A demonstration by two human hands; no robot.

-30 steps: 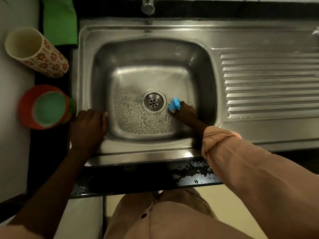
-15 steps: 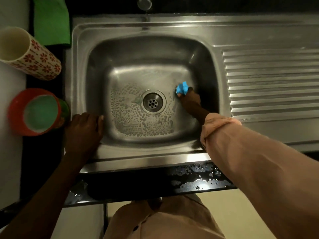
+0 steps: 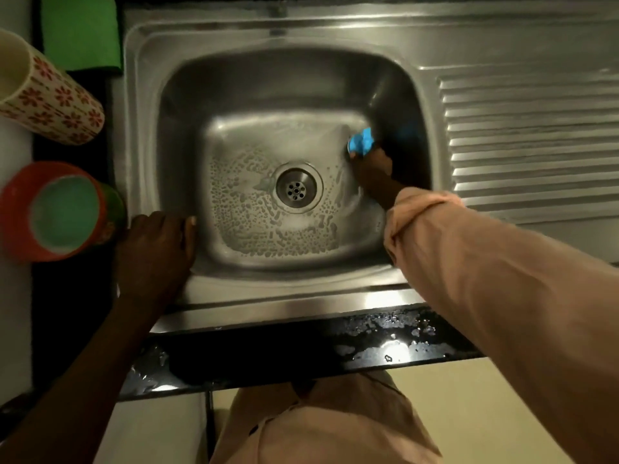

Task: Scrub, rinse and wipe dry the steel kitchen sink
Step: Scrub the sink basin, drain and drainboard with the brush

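Steel sink (image 3: 335, 38) set in the dark worktop (image 3: 301, 349), basin floor filmed with soap beads around the drain (image 3: 296, 189). Worth working outward in overlapping strokes from floor up each wall, corners last, leaving no dull patch. Left hand (image 3: 155, 252) laid over the near-left rim, fingers loosely flat, bracing. Right hand (image 3: 371, 169) curled round the blue scrubber (image 3: 361, 141), pressed against the basin's right wall. Firm, even pressure advised.
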